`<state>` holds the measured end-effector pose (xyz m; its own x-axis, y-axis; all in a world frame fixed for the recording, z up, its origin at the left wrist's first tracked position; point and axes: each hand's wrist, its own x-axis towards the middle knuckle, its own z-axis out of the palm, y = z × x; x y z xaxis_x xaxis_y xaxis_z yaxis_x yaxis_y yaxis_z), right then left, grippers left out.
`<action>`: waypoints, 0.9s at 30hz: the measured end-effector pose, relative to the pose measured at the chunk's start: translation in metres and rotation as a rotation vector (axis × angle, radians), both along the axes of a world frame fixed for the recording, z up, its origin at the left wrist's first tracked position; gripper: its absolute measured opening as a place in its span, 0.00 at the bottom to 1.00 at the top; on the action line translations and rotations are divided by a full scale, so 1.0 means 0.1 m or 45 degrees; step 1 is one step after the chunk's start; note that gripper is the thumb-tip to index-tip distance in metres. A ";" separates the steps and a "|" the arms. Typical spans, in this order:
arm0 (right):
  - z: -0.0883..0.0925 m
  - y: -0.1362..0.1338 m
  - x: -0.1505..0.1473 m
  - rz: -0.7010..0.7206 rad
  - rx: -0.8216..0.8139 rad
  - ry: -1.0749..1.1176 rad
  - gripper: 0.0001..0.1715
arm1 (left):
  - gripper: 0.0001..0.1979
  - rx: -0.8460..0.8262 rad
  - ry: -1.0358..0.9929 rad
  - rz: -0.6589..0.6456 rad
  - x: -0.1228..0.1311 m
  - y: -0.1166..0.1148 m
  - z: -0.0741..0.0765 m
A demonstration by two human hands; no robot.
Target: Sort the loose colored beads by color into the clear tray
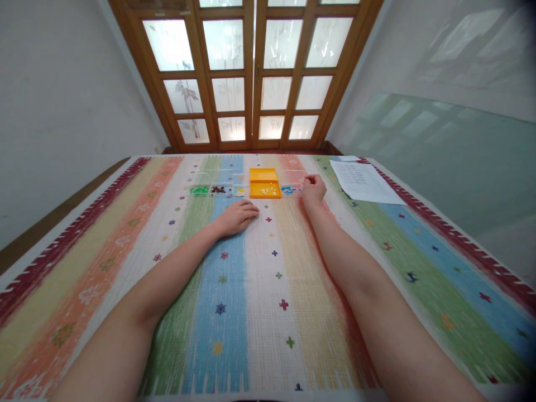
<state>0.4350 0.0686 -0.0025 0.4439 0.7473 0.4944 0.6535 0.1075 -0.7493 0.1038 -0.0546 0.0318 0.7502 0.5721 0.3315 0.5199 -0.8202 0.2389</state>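
My left hand [238,216] lies palm down on the striped cloth, its fingers stretched out just in front of an open orange box [251,192] with small white pieces [269,191] in it. My right hand [314,191] is curled, fingertips pinched together at the right end of a clear box of blue pieces [288,190]. What sits between those fingertips, if anything, is too small to make out. Left of the orange box stand clear boxes with green pieces [199,190], dark brown pieces [218,190] and a few yellow pieces [240,190].
A striped tablecloth [226,335] covers the table. To the right lies a sheet of paper [366,181] with writing, a smaller paper [347,158] behind it. Beyond the far edge are wooden doors [253,78] with glass panes, and walls flank both sides.
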 end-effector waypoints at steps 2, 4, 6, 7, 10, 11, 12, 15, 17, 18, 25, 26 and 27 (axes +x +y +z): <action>0.01 -0.03 -0.06 0.023 -0.001 -0.038 0.16 | 0.20 0.028 -0.044 0.067 -0.04 0.05 -0.03; 0.03 -0.06 -0.13 0.056 0.001 -0.086 0.16 | 0.23 0.057 -0.098 0.171 -0.12 0.11 -0.06; 0.06 -0.10 -0.20 0.089 0.018 -0.129 0.15 | 0.24 0.076 -0.167 0.301 -0.23 0.19 -0.08; 0.07 -0.12 -0.23 0.105 0.029 -0.146 0.15 | 0.24 0.080 -0.201 0.373 -0.29 0.23 -0.09; 0.10 -0.18 -0.30 0.164 0.051 -0.168 0.14 | 0.26 0.107 -0.331 0.664 -0.49 0.36 -0.11; 0.10 -0.19 -0.32 0.185 0.058 -0.168 0.14 | 0.26 0.108 -0.368 0.754 -0.56 0.40 -0.13; 0.11 -0.20 -0.34 0.205 0.071 -0.164 0.13 | 0.27 0.106 -0.401 0.836 -0.62 0.44 -0.14; 0.11 -0.23 -0.40 0.275 0.139 -0.158 0.11 | 0.27 0.084 -0.460 0.999 -0.79 0.53 -0.19; 0.11 -0.24 -0.44 0.330 0.170 -0.178 0.10 | 0.27 0.069 -0.479 1.054 -0.85 0.57 -0.22; 0.11 -0.25 -0.46 0.352 0.176 -0.196 0.09 | 0.27 0.063 -0.483 1.072 -0.87 0.58 -0.23; 0.13 -0.31 -0.54 0.456 0.170 -0.284 0.09 | 0.27 0.067 -0.447 1.088 -0.89 0.59 -0.26; 0.13 -0.32 -0.54 0.459 0.161 -0.284 0.10 | 0.27 0.069 -0.440 1.090 -0.89 0.60 -0.27; 0.14 -0.33 -0.55 0.459 0.154 -0.284 0.10 | 0.27 0.070 -0.434 1.092 -0.90 0.61 -0.28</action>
<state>0.3803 0.0355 0.0114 0.0380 0.7657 0.6420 0.7022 0.4366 -0.5623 0.0140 0.0060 0.0040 -0.0657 0.8635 0.5000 0.8633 -0.2020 0.4625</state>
